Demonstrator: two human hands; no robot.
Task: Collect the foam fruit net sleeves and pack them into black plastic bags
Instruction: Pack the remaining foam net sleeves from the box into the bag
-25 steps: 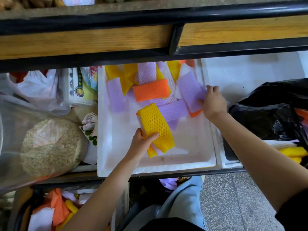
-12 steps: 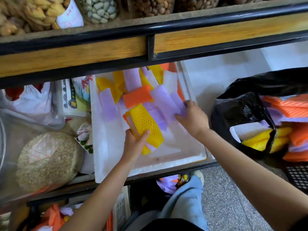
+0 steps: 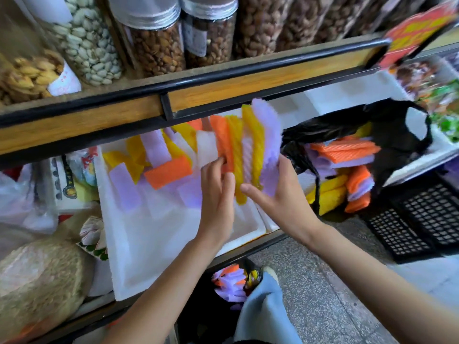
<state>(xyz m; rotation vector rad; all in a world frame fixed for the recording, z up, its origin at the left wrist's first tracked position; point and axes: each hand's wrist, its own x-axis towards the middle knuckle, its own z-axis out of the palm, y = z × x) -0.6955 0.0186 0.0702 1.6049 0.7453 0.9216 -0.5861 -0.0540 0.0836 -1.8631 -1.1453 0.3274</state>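
Both forearms outstretched, left hand (image 3: 218, 192) and right hand (image 3: 282, 198) close together (grips curled round sleeve bundle (image 3: 248, 145))

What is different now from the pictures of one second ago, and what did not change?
The left hand and right hand, earlier apart on sleeves lying in the white tray, have come together and hold a bundle of sleeves upright between them, raised near the black bag. The orange sleeve and several others remain in the tray; the bag remains open.

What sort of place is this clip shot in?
Probably a dried-goods shop or stall: jars of nuts on the shelf, a bright sign at its end, net sleeves in a foam box.
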